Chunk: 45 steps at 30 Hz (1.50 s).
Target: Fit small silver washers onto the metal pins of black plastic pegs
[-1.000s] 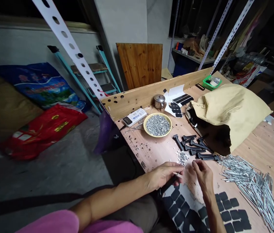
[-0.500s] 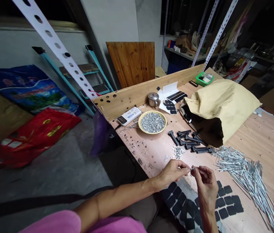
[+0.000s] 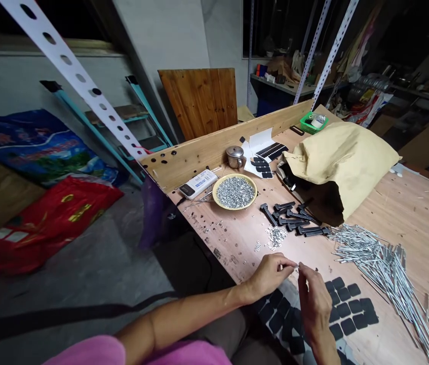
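My left hand (image 3: 269, 276) pinches a thin metal pin (image 3: 294, 266), whose tip sticks out past the fingers. My right hand (image 3: 315, 306) is raised right beside that tip, fingertips nearly touching it; whether they hold anything is too small to tell. Below both hands lie black rubber pads (image 3: 347, 304) on a white-backed sheet, partly hidden by my right forearm. Beyond them are a small heap of washers (image 3: 275, 237) and several black T-shaped plastic parts (image 3: 294, 220). A loose pile of metal rods (image 3: 381, 266) lies to the right.
On the plywood workbench (image 3: 415, 218) stand a yellow-rimmed dish of washers (image 3: 235, 192), a steel cup (image 3: 235, 157), a white electronic device (image 3: 198, 183), a tan paper sack (image 3: 341, 162) and a green basket (image 3: 313, 121). A raised wooden board (image 3: 218, 144) backs the bench, with a concrete floor at left.
The whole scene has shifted left in the picture as my head turned. My right hand has dropped slightly, and the dark rod seen below my left hand a second ago no longer shows.
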### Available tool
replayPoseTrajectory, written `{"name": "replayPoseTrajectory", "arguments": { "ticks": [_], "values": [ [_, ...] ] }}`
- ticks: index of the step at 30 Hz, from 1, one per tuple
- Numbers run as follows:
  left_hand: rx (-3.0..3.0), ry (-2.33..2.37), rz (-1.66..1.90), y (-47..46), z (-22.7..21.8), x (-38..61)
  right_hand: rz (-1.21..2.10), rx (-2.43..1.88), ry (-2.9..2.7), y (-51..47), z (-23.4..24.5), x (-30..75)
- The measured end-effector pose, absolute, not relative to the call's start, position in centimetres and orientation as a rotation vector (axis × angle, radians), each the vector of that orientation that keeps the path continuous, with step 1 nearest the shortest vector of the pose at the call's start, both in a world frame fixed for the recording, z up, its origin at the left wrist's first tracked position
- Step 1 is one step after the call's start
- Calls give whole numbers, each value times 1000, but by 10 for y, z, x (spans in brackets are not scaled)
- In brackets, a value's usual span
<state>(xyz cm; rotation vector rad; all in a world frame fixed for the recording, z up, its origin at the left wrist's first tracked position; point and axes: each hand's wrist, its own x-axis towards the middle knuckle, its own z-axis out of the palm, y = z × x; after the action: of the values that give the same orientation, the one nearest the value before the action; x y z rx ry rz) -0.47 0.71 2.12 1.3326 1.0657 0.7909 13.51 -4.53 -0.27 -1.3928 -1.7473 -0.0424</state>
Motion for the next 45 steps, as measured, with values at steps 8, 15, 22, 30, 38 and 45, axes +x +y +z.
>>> {"name": "replayPoseTrajectory", "arguments": {
  "ticks": [8,15,22,30,38,45],
  "values": [
    [1088,806,337,21,26,-16,725,-1609,-1386,-53,24,148],
    [1025,684,334,22,30,-19,728,-1602,-1540,-53,29,153],
    [1183,699,470,19,31,-15,552,-1586,-1639,-52,31,153],
    [1699,711,728,6,30,-9,196,-1625,-1756,-55,25,149],
    [1361,812,756,0,26,1,400,-1867,-1494,-55,15,155],
    [447,713,761,2,24,31,743,-1688,-1139,-65,15,133]
  ]
}}
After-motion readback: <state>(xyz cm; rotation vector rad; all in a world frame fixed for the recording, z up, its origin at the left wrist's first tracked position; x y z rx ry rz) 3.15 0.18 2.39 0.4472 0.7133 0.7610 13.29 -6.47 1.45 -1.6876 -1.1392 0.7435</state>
